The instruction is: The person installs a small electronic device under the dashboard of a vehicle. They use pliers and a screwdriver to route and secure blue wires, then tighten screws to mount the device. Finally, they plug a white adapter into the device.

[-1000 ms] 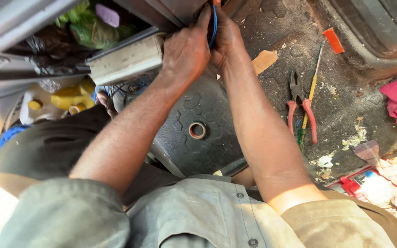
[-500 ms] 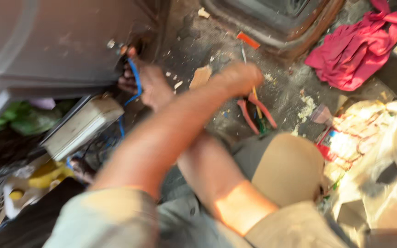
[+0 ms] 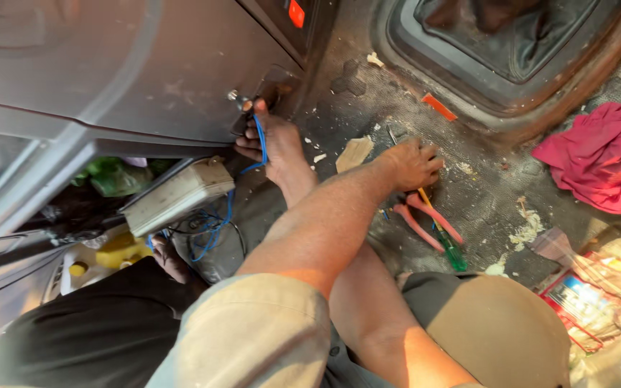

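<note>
Two arms cross: the left hand [image 3: 411, 164] reaches over the right forearm onto red-handled pliers [image 3: 425, 219] on the car floor [image 3: 483, 194], whose handles run back toward the person. Whether its grip has closed on them I cannot tell. The right hand [image 3: 271, 144], well to the left, pinches a blue wire [image 3: 260, 138] at the dashboard panel [image 3: 145, 79].

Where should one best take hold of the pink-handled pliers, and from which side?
By the two pink handles of the pliers, from above on the near side. They lie flat and splayed toward the person, while the left hand covers the head. Mind the green-handled screwdriver lying alongside.
</note>
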Action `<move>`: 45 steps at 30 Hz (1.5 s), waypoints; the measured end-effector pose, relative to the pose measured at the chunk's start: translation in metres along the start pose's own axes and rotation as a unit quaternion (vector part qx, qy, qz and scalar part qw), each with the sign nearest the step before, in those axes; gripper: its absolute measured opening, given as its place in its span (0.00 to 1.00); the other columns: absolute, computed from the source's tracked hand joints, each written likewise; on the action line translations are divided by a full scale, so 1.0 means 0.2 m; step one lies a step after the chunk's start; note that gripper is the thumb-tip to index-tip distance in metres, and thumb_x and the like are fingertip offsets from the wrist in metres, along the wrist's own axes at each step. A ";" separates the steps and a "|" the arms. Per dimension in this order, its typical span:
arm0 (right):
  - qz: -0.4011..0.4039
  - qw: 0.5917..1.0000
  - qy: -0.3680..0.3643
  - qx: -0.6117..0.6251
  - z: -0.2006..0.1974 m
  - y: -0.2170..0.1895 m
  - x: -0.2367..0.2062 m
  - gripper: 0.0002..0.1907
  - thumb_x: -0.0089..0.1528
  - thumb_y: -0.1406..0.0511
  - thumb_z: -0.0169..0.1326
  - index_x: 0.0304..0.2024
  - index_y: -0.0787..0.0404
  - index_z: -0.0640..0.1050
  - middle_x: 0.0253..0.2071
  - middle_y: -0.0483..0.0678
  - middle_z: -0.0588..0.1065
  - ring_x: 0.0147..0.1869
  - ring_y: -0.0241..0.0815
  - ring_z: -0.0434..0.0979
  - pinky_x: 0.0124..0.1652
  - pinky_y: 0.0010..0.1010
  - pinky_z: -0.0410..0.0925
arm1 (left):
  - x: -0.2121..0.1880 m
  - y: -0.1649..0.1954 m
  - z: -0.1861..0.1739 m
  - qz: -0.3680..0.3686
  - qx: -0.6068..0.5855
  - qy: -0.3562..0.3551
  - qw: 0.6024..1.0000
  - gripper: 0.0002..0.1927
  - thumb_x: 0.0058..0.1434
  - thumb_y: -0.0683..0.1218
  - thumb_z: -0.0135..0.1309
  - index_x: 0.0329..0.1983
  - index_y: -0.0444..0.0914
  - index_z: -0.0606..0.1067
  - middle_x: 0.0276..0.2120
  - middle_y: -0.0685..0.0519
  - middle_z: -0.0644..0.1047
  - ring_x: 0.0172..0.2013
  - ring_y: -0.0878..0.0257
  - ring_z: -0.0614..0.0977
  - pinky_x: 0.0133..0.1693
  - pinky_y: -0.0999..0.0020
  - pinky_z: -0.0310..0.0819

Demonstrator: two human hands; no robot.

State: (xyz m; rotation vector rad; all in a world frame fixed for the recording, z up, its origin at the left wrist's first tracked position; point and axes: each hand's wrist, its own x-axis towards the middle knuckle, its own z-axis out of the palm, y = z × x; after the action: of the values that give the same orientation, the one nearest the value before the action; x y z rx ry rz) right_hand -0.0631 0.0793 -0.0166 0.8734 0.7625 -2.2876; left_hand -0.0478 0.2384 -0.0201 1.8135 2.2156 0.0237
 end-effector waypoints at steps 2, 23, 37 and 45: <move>-0.003 1.000 0.016 -0.009 -0.01 0.02 0.02 0.22 0.64 0.49 0.56 0.34 0.62 0.74 0.25 0.45 0.73 0.28 0.44 0.80 0.34 0.43 0.80 | -0.02 -0.01 0.02 -0.019 -0.047 0.015 0.999 0.13 0.59 0.49 0.51 0.45 0.47 0.81 0.46 0.50 0.80 0.51 0.48 0.80 0.41 0.52 0.78; -0.028 1.000 0.007 -0.008 -0.02 0.02 0.12 0.19 0.64 0.51 0.57 0.31 0.58 0.74 0.25 0.44 0.70 0.29 0.44 0.77 0.36 0.47 0.79 | -0.89 0.05 -0.92 -0.052 -0.880 0.210 0.423 0.19 0.70 0.46 0.51 0.60 0.31 0.73 0.55 0.38 0.79 0.57 0.49 0.82 0.58 0.51 0.78; -0.026 0.998 0.041 -0.028 -0.04 0.09 0.18 0.19 0.65 0.51 0.57 0.31 0.57 0.75 0.24 0.43 0.71 0.25 0.41 0.75 0.32 0.42 0.77 | -1.55 0.47 -1.16 -0.614 -0.300 0.306 0.663 0.11 0.64 0.50 0.57 0.46 0.41 0.81 0.21 0.48 0.79 0.24 0.56 0.79 0.30 0.64 0.75; -0.040 0.999 0.004 -0.005 -0.02 0.06 0.17 0.18 0.64 0.51 0.56 0.34 0.58 0.76 0.25 0.42 0.72 0.26 0.41 0.77 0.32 0.40 0.77 | -1.48 0.20 -0.46 -0.612 -0.217 0.225 0.726 0.17 0.66 0.45 0.48 0.57 0.43 0.76 0.36 0.33 0.79 0.38 0.33 0.80 0.37 0.39 0.72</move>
State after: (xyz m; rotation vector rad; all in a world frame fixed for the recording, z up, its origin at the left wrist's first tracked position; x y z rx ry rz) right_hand -0.0748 0.0648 -0.0472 0.8631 0.8259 -2.3489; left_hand 0.0212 -0.0239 0.1356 -0.1380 2.9190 0.6875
